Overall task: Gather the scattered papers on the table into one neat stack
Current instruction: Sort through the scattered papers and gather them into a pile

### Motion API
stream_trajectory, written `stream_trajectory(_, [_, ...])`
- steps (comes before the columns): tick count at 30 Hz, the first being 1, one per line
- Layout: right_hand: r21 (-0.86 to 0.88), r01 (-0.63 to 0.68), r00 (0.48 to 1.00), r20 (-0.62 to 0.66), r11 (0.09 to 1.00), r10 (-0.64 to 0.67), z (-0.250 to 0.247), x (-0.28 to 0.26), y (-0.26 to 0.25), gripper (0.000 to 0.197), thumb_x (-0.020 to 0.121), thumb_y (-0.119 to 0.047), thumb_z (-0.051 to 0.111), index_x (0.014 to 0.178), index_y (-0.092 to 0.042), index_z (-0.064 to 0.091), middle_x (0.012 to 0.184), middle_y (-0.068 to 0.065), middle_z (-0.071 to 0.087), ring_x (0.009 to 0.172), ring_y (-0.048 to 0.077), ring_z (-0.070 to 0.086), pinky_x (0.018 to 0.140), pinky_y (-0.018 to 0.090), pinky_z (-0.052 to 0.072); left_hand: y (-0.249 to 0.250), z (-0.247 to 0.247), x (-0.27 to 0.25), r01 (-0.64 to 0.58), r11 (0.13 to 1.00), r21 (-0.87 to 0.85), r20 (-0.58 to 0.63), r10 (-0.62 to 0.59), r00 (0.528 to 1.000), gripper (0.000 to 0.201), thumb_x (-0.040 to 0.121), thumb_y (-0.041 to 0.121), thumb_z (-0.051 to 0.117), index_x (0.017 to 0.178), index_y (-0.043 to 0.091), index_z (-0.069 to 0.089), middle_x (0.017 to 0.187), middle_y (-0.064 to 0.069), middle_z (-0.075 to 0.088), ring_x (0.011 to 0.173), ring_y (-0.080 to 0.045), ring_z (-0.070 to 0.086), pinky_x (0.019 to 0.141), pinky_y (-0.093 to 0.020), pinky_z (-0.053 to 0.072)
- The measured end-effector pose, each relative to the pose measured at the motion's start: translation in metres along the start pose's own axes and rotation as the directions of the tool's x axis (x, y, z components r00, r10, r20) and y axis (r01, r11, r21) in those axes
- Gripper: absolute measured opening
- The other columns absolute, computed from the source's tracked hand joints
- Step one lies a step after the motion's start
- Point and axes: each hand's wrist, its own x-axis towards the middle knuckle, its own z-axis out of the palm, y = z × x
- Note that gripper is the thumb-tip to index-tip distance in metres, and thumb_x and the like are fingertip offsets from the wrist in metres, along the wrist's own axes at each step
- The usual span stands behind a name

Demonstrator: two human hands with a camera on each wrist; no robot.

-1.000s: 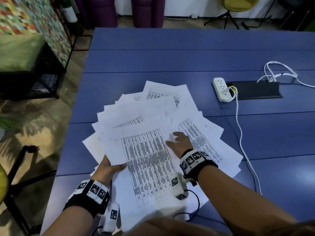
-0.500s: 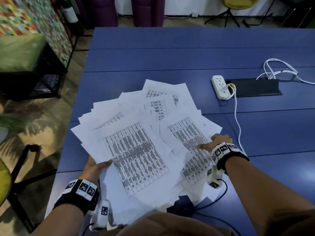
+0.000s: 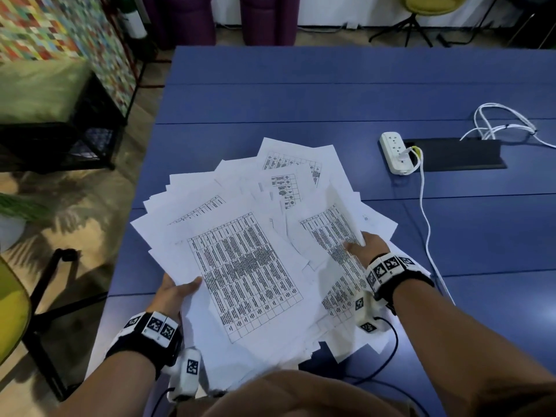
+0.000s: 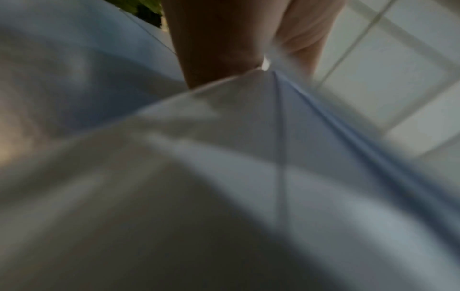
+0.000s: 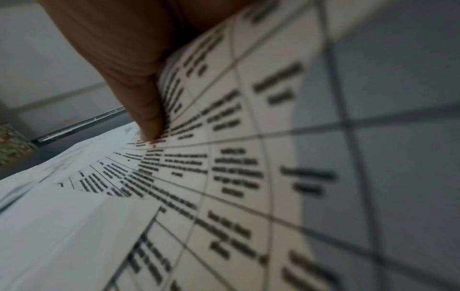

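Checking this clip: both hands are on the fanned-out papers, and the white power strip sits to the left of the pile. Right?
Not quite. The head view shows the power strip to the right of the papers, not the left. The left hand and right hand are both on the papers, as you say.

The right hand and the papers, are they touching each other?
Touching. The head view shows the right hand pinching a raised edge of the papers; the right wrist view shows its thumb pressed onto a printed sheet.

Office: blue table (image 3: 301, 94) (power strip (image 3: 395, 156))
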Motion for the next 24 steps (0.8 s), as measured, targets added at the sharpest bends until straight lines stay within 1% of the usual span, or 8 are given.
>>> stream_trajectory(4, [-0.222,0.03,0.983,-0.171,0.974,-0.07,-0.025,-0.009,-0.029,0.017,0.087,-0.022,0.06,0.082,-0.006,0.059,0.082,0.015,0.064,0.078,0.033,0.061,0.066,0.034,0.05,0.001,-0.001,-0.001,-0.004,1.0,-0.01,-0.022,0.004,1.0,0.053,0.084,0.002,0.07,0.125,0.028,0.049,0.13,-0.002,0.06,0.126,-0.032,0.051,0.109,-0.059,0.034])
stream_trajectory(7, [-0.25,0.167,0.905,-0.345,0.954,-0.249,-0.059,-0.026,-0.067,0.015,0.086,-0.017,0.052,0.074,-0.008,0.051,0.065,0.01,0.053,0.065,0.032,0.055,0.055,0.03,0.039,-0.001,0.003,-0.004,-0.019,1.0,-0.017,-0.01,0.019,1.0,0.053,0.083,0.0,0.071,0.12,0.033,0.052,0.129,0.001,0.062,0.124,-0.031,0.053,0.109,-0.058,0.035])
stream_trajectory(10, [-0.096,0.436,0.8,-0.415,0.895,-0.434,-0.092,-0.057,-0.112,0.006,0.082,-0.016,0.056,0.077,-0.019,0.055,0.059,-0.007,0.051,0.055,0.011,0.051,0.05,0.023,0.037,-0.006,0.006,-0.004,0.018,0.999,-0.032,-0.007,-0.018,1.0,0.048,0.082,0.004,0.073,0.115,0.035,0.057,0.127,-0.001,0.064,0.121,-0.033,0.056,0.107,-0.06,0.036])
stream_trajectory(13, [0.289,0.61,0.78,-0.386,0.738,-0.493,-0.1,-0.081,-0.144,0.009,0.082,-0.009,0.066,0.087,-0.016,0.066,0.07,-0.015,0.065,0.062,-0.004,0.062,0.06,0.011,0.049,-0.003,0.018,-0.009,0.061,0.997,-0.049,0.004,-0.061,0.998,0.067,0.072,0.023,0.086,0.128,0.024,0.049,0.134,-0.006,0.059,0.123,-0.033,0.054,0.108,-0.058,0.036])
stream_trajectory(14, [0.449,0.59,0.807,-0.357,0.67,-0.471,-0.096,-0.083,-0.148,0.013,0.081,-0.005,0.068,0.09,-0.014,0.067,0.077,-0.012,0.069,0.07,0.002,0.067,0.066,0.017,0.054,-0.002,0.022,-0.009,0.072,0.997,-0.034,0.022,-0.071,0.997,0.081,0.065,0.031,0.09,0.131,0.019,0.044,0.134,-0.005,0.057,0.12,-0.03,0.055,0.11,-0.054,0.034])
stream_trajectory(16, [0.627,0.475,0.877,-0.275,0.618,-0.395,-0.08,-0.081,-0.145,0.02,0.079,-0.002,0.072,0.097,-0.008,0.066,0.088,-0.001,0.073,0.079,0.014,0.07,0.069,0.028,0.057,0.002,0.032,-0.012,0.07,0.996,-0.061,0.016,-0.069,0.997,0.073,0.073,0.024,0.086,0.128,0.013,0.039,0.129,-0.002,0.057,0.11,-0.024,0.058,0.109,-0.042,0.033])
stream_trajectory(20, [0.634,0.249,0.966,-0.104,0.732,-0.238,-0.033,-0.071,-0.12,0.033,0.075,-0.014,0.078,0.103,-0.007,0.063,0.098,0.003,0.069,0.081,0.011,0.066,0.075,0.028,0.051,-0.011,0.028,0.002,0.108,0.992,-0.064,0.026,-0.106,0.994,0.138,0.042,0.051,0.095,0.152,0.02,0.018,0.156,-0.011,0.032,0.138,-0.034,0.038,0.111,-0.058,0.03])
stream_trajectory(24, [0.304,-0.004,0.995,0.096,0.953,-0.027,0.014,-0.079,-0.096,0.057,0.083,-0.03,0.07,0.13,-0.007,0.048,0.111,0.001,0.054,0.115,0.018,0.052,0.076,0.025,0.048,0.011,0.04,-0.015,0.249,0.962,-0.112,0.007,-0.249,0.968,0.092,0.078,0.07,0.062,0.147,0.017,0.035,0.144,-0.012,0.047,0.132,-0.035,0.045,0.108,-0.049,0.037])
